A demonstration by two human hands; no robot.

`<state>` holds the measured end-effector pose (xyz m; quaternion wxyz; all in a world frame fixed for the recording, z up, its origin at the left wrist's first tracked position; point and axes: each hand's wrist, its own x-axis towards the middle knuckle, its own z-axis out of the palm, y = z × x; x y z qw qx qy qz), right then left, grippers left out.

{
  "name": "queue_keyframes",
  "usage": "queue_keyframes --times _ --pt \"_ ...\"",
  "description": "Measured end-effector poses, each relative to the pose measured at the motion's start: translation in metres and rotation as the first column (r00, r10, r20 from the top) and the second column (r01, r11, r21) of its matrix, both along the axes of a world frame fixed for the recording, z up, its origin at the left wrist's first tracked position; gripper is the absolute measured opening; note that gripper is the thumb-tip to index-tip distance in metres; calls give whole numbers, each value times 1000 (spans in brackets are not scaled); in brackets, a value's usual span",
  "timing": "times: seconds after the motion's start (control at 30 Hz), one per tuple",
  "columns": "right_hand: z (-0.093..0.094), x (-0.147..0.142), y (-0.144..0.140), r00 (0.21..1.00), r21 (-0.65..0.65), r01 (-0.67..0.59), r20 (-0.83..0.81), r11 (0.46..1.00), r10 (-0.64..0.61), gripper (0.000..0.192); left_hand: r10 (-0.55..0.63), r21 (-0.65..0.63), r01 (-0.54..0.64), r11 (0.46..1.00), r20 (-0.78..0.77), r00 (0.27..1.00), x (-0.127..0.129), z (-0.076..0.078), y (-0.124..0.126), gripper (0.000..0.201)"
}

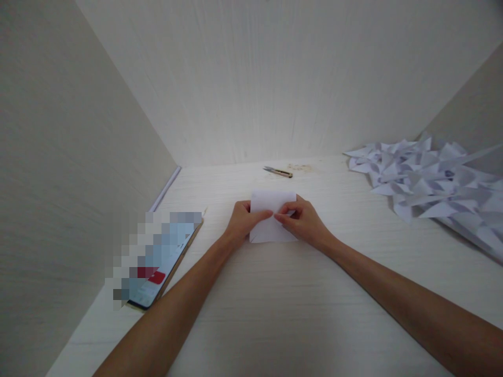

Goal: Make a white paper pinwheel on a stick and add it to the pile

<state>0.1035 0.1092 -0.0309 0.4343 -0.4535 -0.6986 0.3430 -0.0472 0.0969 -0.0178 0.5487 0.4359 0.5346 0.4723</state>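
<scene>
A small white sheet of paper [271, 230] is held up off the pale table in the middle of the head view. My left hand [241, 222] grips its left edge, the thumb lying across the front and the other fingers hidden behind. On the right side, my right hand [301, 222] has thumb and index finger brought together at the paper's middle, close to the left thumb's tip. Its remaining fingers are mostly behind the sheet. A diagonal line, perhaps a crease, shows at the paper's lower left corner.
Thread snips [279, 172] lie beyond the paper near the back wall. A heap of folded white paper pieces [424, 178] covers the right side. At the left, a partly blurred phone [173, 262] leans by the side wall, near a thin white roll [167, 187].
</scene>
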Motion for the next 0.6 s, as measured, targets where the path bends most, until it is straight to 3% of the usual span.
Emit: queue_keyframes --times 0.4,0.5,0.6 --pt "-1 1 0 999 54 -22 35 998 20 15 -39 -14 38 999 -100 994 -4 3 3 16" --pt "-3 1 1 996 20 11 -94 1000 -9 10 6 10 -6 1000 -79 997 -4 3 2 17" --pt "-4 1 2 929 -39 -8 -370 999 -7 15 174 41 -176 984 56 983 -1 1 4 23"
